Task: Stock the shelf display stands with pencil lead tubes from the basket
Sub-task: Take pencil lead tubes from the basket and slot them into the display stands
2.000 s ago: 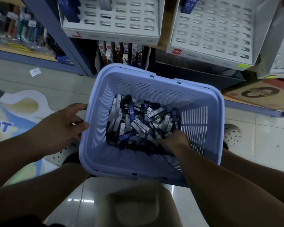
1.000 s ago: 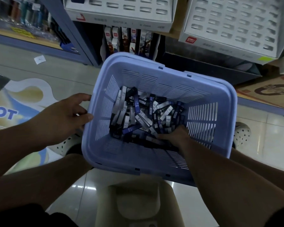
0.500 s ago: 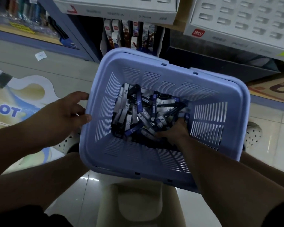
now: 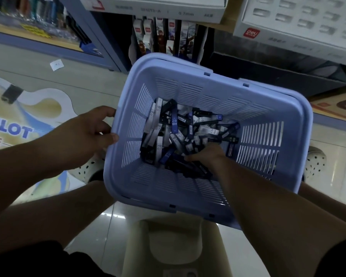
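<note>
Left hand (image 4: pixel 79 137) outstretched, right hand (image 4: pixel 207 154) palm-down.

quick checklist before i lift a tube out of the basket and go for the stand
1. Steady basket: the left hand grips its left rim. Ok.
2. Reach: the right hand is down among the pencil lead tubes. Ok.
3. Tube secured: the right hand's fingertips are hidden among the tubes. Cannot tell.
4. Free slots: the display stand at upper right shows empty slots. Ok.
5. Size match: the tubes read HB 07, and the white box above reads 0.7mm. Ok.
</note>
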Demonstrator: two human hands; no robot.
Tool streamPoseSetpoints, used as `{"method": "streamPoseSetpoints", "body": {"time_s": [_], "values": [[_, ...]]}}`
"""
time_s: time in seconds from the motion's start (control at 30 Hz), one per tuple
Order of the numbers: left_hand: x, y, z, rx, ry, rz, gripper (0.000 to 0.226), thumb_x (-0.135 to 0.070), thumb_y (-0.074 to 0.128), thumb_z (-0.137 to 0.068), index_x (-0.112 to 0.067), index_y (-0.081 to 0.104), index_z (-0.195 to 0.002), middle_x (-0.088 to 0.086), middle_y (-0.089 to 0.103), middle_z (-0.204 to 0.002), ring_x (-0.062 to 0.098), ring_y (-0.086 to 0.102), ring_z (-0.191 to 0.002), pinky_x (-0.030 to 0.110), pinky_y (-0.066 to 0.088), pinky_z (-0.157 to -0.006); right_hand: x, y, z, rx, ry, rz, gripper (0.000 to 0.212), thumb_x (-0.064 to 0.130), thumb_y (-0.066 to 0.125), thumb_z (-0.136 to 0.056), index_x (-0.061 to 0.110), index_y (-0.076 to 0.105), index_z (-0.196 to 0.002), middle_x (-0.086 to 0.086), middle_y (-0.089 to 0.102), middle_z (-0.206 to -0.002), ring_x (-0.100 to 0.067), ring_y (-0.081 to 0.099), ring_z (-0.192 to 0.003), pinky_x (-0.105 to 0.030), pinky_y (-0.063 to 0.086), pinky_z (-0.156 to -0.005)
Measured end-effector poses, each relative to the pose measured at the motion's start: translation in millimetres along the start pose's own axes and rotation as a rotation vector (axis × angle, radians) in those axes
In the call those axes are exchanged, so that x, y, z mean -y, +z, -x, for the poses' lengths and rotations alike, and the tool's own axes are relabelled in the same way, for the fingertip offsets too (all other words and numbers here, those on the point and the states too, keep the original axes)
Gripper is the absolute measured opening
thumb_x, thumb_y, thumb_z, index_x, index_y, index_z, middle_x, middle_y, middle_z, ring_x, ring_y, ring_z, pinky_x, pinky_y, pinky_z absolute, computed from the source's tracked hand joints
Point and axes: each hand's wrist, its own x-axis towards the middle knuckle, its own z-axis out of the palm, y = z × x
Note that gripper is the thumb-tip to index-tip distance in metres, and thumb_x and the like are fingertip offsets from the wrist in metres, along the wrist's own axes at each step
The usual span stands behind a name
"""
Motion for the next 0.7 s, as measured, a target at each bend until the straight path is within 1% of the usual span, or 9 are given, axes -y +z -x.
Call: {"method": "streamPoseSetpoints", "body": {"time_s": [0.07,0.13,0.17,0.27,0.33,0.43,0.5,0.6,0.7], "values": [[-1.7,-0.2,1.4,0.006,0.001,-0.002,0.037,-0.020,0.063,-0.095,-0.042,0.053,-0.123,-0.006,0.077,-0.089,0.025,0.074,-0.075,0.063,0.056,-0.076,4.7,2.5,5.5,0.061,-0.029,0.018,0.105,0.042,0.097,-0.057,0.002,0.047,-0.142,-0.008,0.058,-0.138,-0.026,0.057,-0.125,-0.027,0.049,-0.094],[-4.0,-0.6,2.4,0.012,-0.008,0.004,0.036,-0.020,0.063,-0.095,-0.041,0.053,-0.122,-0.006,0.077,-0.090,0.025,0.074,-0.075,0.063,0.056,-0.077,6.4,5.5,6.7,0.127,-0.056,0.043,0.115,0.047,0.098,-0.049,0.009,0.047,-0.145,-0.006,0.058,-0.142,-0.025,0.059,-0.123,-0.034,0.051,-0.101],[-5.2,-0.5,2.8,0.009,-0.011,0.007,0.036,-0.019,0.062,-0.095,-0.039,0.053,-0.123,-0.006,0.077,-0.090,0.024,0.074,-0.074,0.062,0.057,-0.078,6.0,6.5,5.5,0.149,-0.066,0.042,0.111,0.044,0.098,-0.052,0.009,0.048,-0.145,-0.005,0.058,-0.142,-0.025,0.059,-0.123,-0.033,0.051,-0.101],[-7.7,0.9,3.8,-0.008,-0.017,-0.007,0.036,-0.019,0.062,-0.095,-0.037,0.053,-0.125,-0.007,0.076,-0.089,0.020,0.074,-0.070,0.057,0.058,-0.078,8.9,4.3,7.8,0.168,-0.075,0.014,0.087,0.029,0.092,-0.069,0.008,0.049,-0.142,-0.006,0.057,-0.139,-0.025,0.057,-0.123,-0.026,0.045,-0.089],[-8.7,1.5,3.7,-0.020,-0.026,-0.013,0.037,-0.019,0.063,-0.095,-0.037,0.052,-0.126,-0.008,0.076,-0.088,0.019,0.074,-0.069,0.057,0.058,-0.075,11.6,4.5,5.6,0.181,-0.085,0.035,0.087,0.035,0.092,-0.068,0.010,0.051,-0.141,-0.004,0.057,-0.140,-0.021,0.058,-0.115,-0.026,0.045,-0.087],[-8.6,0.8,2.6,-0.013,-0.026,-0.005,0.037,-0.018,0.063,-0.094,-0.037,0.052,-0.124,-0.007,0.076,-0.090,0.020,0.074,-0.071,0.058,0.058,-0.077,18.7,9.9,7.4,0.176,-0.110,0.076,0.096,0.039,0.093,-0.065,0.011,0.048,-0.144,-0.004,0.055,-0.142,-0.024,0.056,-0.123,-0.026,0.045,-0.090],[-7.5,0.2,1.6,-0.010,-0.023,-0.001,0.038,-0.017,0.063,-0.094,-0.038,0.053,-0.124,-0.006,0.076,-0.090,0.021,0.074,-0.073,0.058,0.058,-0.077,19.8,14.0,4.7,0.195,-0.106,0.064,0.089,0.036,0.095,-0.063,0.014,0.053,-0.137,-0.001,0.060,-0.135,-0.023,0.059,-0.115,-0.029,0.050,-0.091],[-6.5,-1.4,0.6,-0.001,-0.025,0.009,0.038,-0.015,0.063,-0.094,-0.038,0.053,-0.123,-0.005,0.076,-0.090,0.023,0.075,-0.075,0.060,0.058,-0.076,25.1,17.0,8.8,0.244,-0.098,0.152,0.077,0.036,0.094,-0.066,0.011,0.053,-0.126,0.001,0.058,-0.116,-0.019,0.053,-0.099,-0.030,0.049,-0.081],[-7.2,-1.4,0.3,0.002,-0.028,0.020,0.038,-0.014,0.063,-0.094,-0.036,0.054,-0.123,-0.003,0.077,-0.090,0.022,0.075,-0.076,0.056,0.059,-0.079,27.6,18.4,8.4,0.245,-0.109,0.232,0.076,0.039,0.094,-0.064,0.008,0.055,-0.123,-0.004,0.060,-0.120,-0.020,0.056,-0.100,-0.030,0.052,-0.082]]}}
